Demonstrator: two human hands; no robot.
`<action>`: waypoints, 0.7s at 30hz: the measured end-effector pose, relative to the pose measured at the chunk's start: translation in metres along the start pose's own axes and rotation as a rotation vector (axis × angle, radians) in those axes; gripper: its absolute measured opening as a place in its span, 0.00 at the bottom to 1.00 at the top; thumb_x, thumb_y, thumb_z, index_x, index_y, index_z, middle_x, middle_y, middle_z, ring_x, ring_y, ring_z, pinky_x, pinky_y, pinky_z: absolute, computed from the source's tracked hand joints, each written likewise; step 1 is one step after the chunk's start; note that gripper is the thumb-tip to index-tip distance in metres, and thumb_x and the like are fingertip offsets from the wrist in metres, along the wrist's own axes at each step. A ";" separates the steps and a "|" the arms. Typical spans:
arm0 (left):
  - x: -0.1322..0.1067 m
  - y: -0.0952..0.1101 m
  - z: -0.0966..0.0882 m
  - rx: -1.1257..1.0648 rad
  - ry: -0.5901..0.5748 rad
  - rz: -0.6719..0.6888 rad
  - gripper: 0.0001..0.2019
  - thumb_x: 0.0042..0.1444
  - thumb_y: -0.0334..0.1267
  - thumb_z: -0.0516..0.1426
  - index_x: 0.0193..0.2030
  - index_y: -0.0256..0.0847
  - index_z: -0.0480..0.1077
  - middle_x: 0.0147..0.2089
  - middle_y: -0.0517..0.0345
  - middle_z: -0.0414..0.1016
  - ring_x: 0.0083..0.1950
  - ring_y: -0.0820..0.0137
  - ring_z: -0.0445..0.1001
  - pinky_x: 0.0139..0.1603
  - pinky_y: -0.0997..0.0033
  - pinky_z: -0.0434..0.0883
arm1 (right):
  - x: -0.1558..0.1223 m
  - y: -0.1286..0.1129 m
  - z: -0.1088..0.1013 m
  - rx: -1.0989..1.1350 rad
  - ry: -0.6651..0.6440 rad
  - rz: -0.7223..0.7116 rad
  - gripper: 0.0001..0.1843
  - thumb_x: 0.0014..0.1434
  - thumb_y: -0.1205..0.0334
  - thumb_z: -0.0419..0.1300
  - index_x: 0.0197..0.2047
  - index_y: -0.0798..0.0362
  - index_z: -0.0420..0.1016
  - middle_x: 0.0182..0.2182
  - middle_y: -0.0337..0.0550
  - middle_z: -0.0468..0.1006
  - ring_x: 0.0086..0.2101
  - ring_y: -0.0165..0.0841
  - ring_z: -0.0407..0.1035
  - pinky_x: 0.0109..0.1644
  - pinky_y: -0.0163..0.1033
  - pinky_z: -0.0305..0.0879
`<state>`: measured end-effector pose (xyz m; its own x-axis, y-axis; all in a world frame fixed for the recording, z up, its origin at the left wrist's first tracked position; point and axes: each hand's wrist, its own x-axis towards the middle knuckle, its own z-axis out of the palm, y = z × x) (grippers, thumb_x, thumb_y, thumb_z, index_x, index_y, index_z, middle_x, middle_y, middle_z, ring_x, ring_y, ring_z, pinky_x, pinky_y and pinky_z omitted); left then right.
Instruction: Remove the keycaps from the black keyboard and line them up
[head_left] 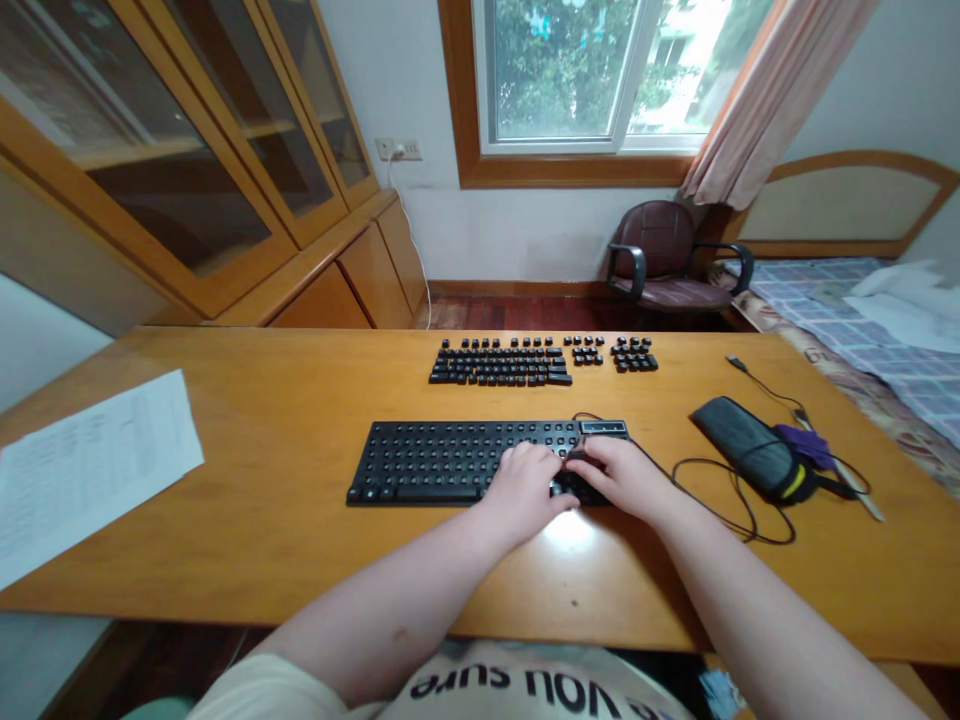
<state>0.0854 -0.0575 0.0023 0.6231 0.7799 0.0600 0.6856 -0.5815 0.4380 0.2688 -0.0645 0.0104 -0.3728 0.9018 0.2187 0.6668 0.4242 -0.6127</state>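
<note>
A black keyboard point(427, 462) lies on the wooden desk, most of its keycaps off and the small switch posts showing. My left hand point(525, 485) rests over its right part, thumb apart from the fingers, with nothing visible held. Over the number pad, my right hand point(616, 472) has its thumb and fingers drawn together, close to the left fingertips. Whatever may be between them is too small and hidden to make out. Behind the keyboard, removed black keycaps point(499, 366) stand in rows, with smaller groups of keycaps point(634, 355) to their right.
Right of the keyboard are its looped cable point(739, 500), a dark zip pouch point(750, 445), a purple cloth point(806, 445) and a USB plug point(737, 363). Printed papers point(97, 465) lie at the left. An armchair point(664, 255) stands beyond the desk point(285, 540).
</note>
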 end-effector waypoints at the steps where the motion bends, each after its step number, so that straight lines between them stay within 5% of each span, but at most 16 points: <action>1: 0.000 0.000 0.000 -0.012 0.006 0.003 0.17 0.49 0.52 0.59 0.39 0.41 0.70 0.41 0.53 0.71 0.46 0.61 0.66 0.47 0.60 0.64 | -0.003 0.001 0.001 -0.007 0.014 -0.020 0.10 0.59 0.57 0.56 0.30 0.50 0.75 0.25 0.41 0.76 0.27 0.33 0.68 0.31 0.36 0.62; 12: 0.004 0.001 0.005 -0.125 0.044 0.063 0.07 0.55 0.39 0.57 0.37 0.41 0.74 0.40 0.55 0.76 0.44 0.65 0.68 0.48 0.65 0.65 | -0.019 0.012 0.011 -0.160 0.091 -0.266 0.09 0.61 0.60 0.53 0.35 0.51 0.74 0.26 0.46 0.77 0.27 0.34 0.70 0.33 0.39 0.64; 21: 0.002 0.001 0.008 -0.126 0.038 0.032 0.08 0.52 0.40 0.59 0.37 0.41 0.73 0.38 0.54 0.75 0.44 0.63 0.69 0.47 0.64 0.66 | -0.014 0.005 0.009 -0.136 0.081 -0.102 0.15 0.62 0.58 0.52 0.27 0.51 0.74 0.20 0.41 0.73 0.24 0.31 0.66 0.29 0.35 0.58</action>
<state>0.0907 -0.0582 -0.0042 0.6275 0.7710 0.1089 0.6111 -0.5743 0.5447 0.2714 -0.0761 -0.0026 -0.3934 0.8551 0.3377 0.7114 0.5158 -0.4773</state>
